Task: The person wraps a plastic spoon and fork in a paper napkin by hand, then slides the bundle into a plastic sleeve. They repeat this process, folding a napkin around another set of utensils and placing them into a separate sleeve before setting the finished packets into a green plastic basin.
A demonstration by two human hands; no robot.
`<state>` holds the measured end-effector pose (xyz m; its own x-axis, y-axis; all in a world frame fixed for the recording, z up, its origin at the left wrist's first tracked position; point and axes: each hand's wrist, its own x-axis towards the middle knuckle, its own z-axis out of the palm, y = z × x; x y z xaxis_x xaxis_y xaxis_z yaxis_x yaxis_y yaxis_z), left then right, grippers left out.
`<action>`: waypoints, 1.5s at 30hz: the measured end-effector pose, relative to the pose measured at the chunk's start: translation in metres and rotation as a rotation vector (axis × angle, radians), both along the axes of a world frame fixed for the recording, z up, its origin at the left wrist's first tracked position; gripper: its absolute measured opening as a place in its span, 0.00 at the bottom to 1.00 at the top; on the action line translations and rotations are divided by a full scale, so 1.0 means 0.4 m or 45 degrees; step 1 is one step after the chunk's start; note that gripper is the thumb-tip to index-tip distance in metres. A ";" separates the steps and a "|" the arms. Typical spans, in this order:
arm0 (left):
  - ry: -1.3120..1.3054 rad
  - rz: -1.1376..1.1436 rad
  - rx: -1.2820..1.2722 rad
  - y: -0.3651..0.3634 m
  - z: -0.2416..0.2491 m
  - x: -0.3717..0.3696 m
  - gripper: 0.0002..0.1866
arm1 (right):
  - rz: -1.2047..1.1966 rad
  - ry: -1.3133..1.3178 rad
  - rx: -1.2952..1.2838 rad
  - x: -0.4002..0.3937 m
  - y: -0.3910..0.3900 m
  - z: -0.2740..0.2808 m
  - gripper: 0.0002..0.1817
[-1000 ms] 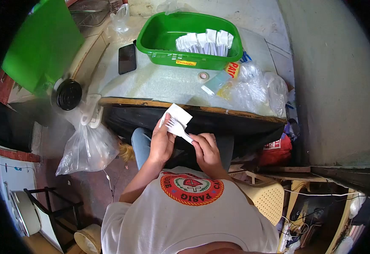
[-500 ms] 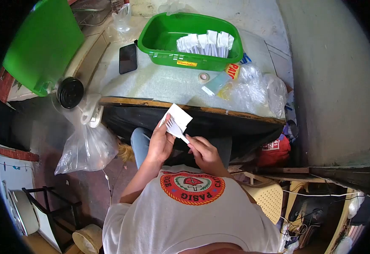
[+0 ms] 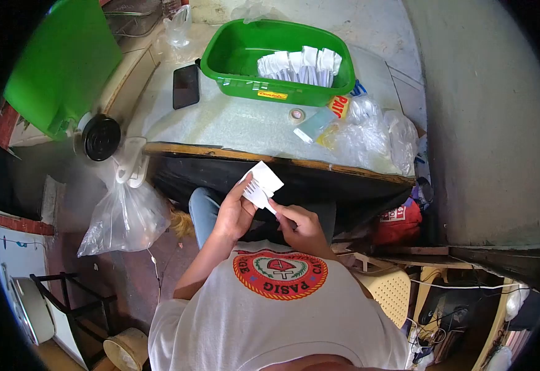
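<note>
My left hand point(image 3: 235, 215) is closed on a folded white paper napkin point(image 3: 268, 175), held just in front of the table edge above my lap. Against the napkin lies a white plastic fork point(image 3: 258, 196), its tines toward my left thumb. The fork's handle end is pinched by the fingers of my right hand point(image 3: 304, 226). Up on the table, a green basin point(image 3: 239, 80) contains several white napkin-wrapped bundles point(image 3: 301, 65) stood in a row.
A black phone point(image 3: 186, 87) lies left of the basin. On the right are a tape roll point(image 3: 296, 115) and clear plastic bags point(image 3: 362, 137). A fan point(image 3: 101, 137) and a hanging plastic bag point(image 3: 124, 219) are at the table's left. A yellow perforated chair point(image 3: 384, 294) stands at right.
The napkin and fork have shifted slightly down and right. The fork's tines now sit a little lower against the napkin. Both hands keep their hold.
</note>
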<state>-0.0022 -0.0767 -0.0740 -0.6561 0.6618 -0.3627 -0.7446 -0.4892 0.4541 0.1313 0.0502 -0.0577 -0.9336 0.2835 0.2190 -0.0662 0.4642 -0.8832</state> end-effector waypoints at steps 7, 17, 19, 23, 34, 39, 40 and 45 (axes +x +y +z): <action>0.329 -0.082 -0.015 -0.008 0.007 0.011 0.21 | -0.040 0.016 -0.058 -0.004 0.002 0.008 0.21; 0.565 -0.199 0.065 -0.027 0.029 0.021 0.29 | 0.097 -0.185 -0.569 0.013 0.051 -0.008 0.16; 0.548 -0.278 0.138 -0.028 0.033 0.014 0.31 | 0.126 -0.208 -0.623 0.015 0.055 -0.009 0.16; 0.551 -0.322 0.065 -0.031 0.030 0.002 0.32 | 0.126 -0.104 -0.462 0.016 0.045 -0.001 0.17; 0.750 -0.406 0.314 -0.021 0.084 -0.016 0.39 | 0.261 -0.537 -1.351 0.005 0.045 0.045 0.18; 0.736 -0.432 0.307 -0.018 0.074 -0.023 0.41 | 0.458 -0.652 -1.653 -0.002 0.064 0.028 0.23; 0.731 -0.426 0.311 -0.016 0.073 -0.023 0.41 | 0.458 -0.654 -1.654 -0.002 0.064 0.027 0.23; 0.695 -0.398 0.297 -0.015 0.074 -0.021 0.41 | 0.282 -0.544 -1.241 0.001 0.035 0.043 0.22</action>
